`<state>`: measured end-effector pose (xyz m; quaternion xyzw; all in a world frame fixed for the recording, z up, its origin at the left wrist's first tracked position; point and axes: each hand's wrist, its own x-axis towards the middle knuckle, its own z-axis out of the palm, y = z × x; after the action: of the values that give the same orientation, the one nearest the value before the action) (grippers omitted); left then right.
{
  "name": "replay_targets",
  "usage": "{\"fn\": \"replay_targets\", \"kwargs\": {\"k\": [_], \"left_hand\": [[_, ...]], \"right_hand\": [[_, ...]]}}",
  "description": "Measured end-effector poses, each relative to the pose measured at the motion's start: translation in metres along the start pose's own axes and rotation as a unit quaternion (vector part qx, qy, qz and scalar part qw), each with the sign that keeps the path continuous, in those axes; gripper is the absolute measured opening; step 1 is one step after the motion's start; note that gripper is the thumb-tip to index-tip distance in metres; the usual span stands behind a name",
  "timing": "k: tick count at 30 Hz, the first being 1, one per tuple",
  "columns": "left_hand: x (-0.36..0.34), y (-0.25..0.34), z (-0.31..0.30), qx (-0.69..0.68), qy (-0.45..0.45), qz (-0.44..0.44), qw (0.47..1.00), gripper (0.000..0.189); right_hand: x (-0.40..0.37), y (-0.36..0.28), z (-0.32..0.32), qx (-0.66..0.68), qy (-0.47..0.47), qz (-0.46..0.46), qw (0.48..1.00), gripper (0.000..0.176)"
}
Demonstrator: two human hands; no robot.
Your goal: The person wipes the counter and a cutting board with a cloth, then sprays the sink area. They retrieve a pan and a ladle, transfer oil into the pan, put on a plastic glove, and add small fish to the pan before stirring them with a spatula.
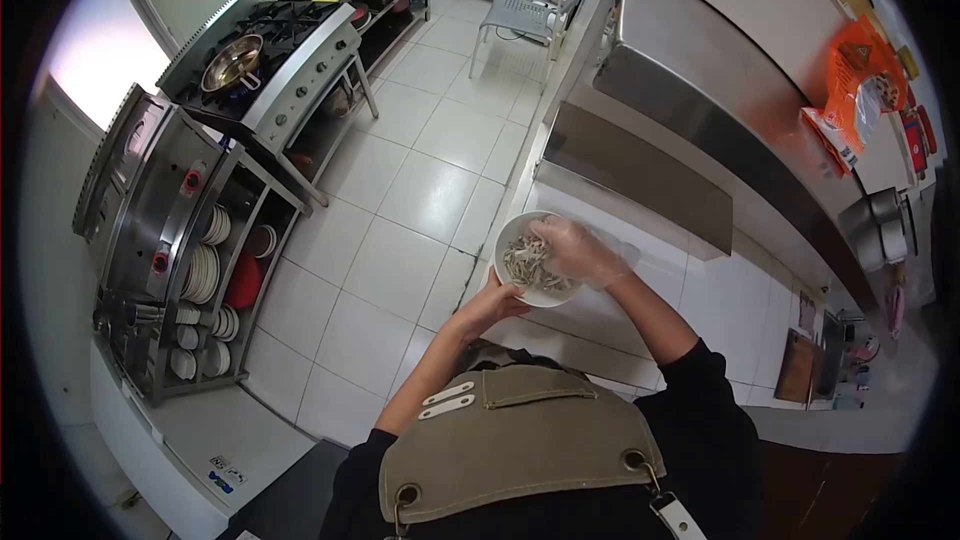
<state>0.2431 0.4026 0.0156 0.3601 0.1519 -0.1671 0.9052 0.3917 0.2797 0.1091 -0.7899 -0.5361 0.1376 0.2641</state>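
A white bowl (548, 297) is held in front of my apron, tilted a little towards me. My left hand (490, 306) grips its near left rim, thumb at the edge and fingers underneath. Inside lie many thin, silvery-grey pieces that look like dried anchovies (524, 264). My right hand (580, 252), in a clear plastic glove, reaches into the bowl from the right. Its fingers are curled together on the anchovies, and the fingertips are partly hidden among them.
On the left, a gas stove (290, 90) carries a frying pan (232, 64). Stacked plates (202, 274) fill a metal rack below it. A grey chair (527, 16) stands on the tiled floor ahead. An orange bag (858, 90) lies on the steel surface to the right.
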Motion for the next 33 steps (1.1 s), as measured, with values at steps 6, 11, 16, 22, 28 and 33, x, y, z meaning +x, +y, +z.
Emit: {"fn": "replay_targets", "kwargs": {"k": [6,11,16,22,28,33], "left_hand": [[0.003,0.002,-0.003,0.007,-0.017,-0.003,1.000,0.078],[0.002,0.003,-0.003,-0.001,-0.030,0.003,1.000,0.078],[-0.001,0.008,0.002,0.001,-0.026,-0.003,1.000,0.074],[0.002,0.010,0.004,-0.041,-0.035,-0.021,0.998,0.065],[-0.007,0.012,-0.008,-0.082,-0.031,-0.030,0.996,0.060],[-0.035,0.019,-0.029,-0.088,0.023,0.039,0.995,0.065]], "right_hand": [[0.004,-0.015,-0.022,0.105,-0.033,0.081,0.991,0.035],[0.002,-0.019,-0.022,0.030,-0.019,0.083,0.996,0.032],[-0.001,-0.023,-0.031,0.016,0.007,0.104,0.994,0.035],[-0.003,-0.040,-0.045,0.060,0.013,0.152,0.986,0.037],[0.005,-0.038,-0.009,0.041,-0.006,0.100,0.994,0.038],[0.049,-0.071,-0.008,0.059,-0.039,0.033,0.997,0.033]]}}
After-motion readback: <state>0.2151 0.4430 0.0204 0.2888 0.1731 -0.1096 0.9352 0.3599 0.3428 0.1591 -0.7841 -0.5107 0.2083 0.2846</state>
